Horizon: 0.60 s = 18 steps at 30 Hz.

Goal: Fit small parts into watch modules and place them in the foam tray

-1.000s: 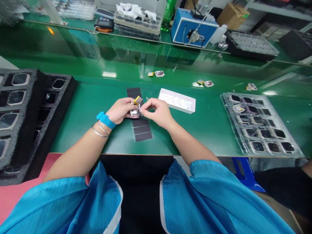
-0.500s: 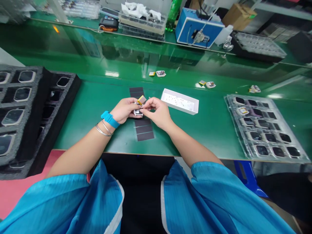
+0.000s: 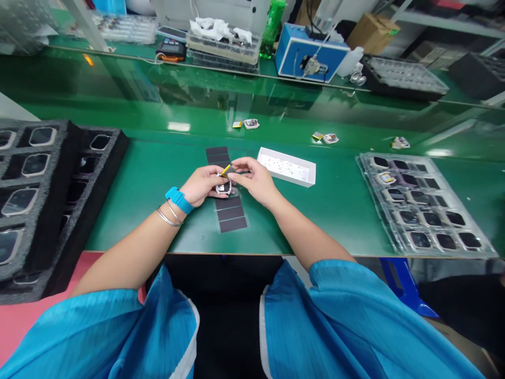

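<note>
My left hand (image 3: 201,184) grips a small white-rimmed watch case (image 3: 223,186) with a dark interior, low over the dark striped mat (image 3: 230,218). My right hand (image 3: 254,181) comes in from the right, and its thumb and forefinger pinch a small yellow flat battery (image 3: 226,170). That battery is seen nearly edge-on, just above the case and apparently not touching it. My fingers hide part of the case. A blue wristband (image 3: 179,200) and thin metal bangles (image 3: 169,216) circle my left wrist.
A white tray of tiny parts (image 3: 286,166) sits right of my hands. A clear blister tray of watch bodies (image 3: 424,205) lies at the right, and a black foam tray (image 3: 51,195) at the left. A raised glass shelf (image 3: 244,100) holds small parts.
The yellow battery has turned from showing its flat face to nearly edge-on, and my hands have drawn closer together. The view has shifted slightly.
</note>
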{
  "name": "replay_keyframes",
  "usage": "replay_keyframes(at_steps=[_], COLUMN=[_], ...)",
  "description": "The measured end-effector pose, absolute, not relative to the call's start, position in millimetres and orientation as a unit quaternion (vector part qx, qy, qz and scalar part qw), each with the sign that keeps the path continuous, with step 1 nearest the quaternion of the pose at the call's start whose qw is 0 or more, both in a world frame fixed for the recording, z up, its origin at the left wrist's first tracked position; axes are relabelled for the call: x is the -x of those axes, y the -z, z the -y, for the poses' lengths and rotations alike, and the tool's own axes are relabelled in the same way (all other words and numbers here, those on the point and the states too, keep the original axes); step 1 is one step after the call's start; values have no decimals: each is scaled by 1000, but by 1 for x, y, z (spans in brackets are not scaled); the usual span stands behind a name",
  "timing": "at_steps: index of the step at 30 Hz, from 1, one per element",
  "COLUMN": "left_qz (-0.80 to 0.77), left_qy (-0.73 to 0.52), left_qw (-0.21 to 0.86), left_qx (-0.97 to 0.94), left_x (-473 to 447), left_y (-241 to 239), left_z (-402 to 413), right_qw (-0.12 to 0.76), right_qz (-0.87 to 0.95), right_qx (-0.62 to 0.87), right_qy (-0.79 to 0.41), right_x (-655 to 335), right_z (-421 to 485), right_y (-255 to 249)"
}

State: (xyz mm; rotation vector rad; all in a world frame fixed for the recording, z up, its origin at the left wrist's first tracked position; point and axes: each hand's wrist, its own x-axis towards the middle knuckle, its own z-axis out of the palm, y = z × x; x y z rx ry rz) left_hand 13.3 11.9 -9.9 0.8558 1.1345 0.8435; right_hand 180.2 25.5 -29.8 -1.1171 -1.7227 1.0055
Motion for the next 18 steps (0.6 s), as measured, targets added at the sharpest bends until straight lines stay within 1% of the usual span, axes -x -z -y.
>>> replay_keyframes(at_steps=[2,5,7,12,15,18], left_qz=[-481,-427,-415,-466,-447,-403], left_qy=[-365,-360,-373,-396,-407,-417], left_qw=[702,747,746,706,738,775], left_qx=[-379,-361,-363,-358,-298,-250], left_x=[-12,-10,-10,-15,-11,-4], left_y=[9,8,9,13,14,15], left_z=[-12,-12,-12,-14,-18,-21], right_qw=[430,464,470,436,395,363], right_qz=[677,682,698,779,825,851], right_qx=[424,433,436,417,394,372], right_qy=[-421,-363,-319,-169,-90,-73], right_x=[-181,-181,-180,-176,-175,-176], right_z=[-27,-24,-20,-15,-14,-14], right_y=[30,27,26,28,30,30])
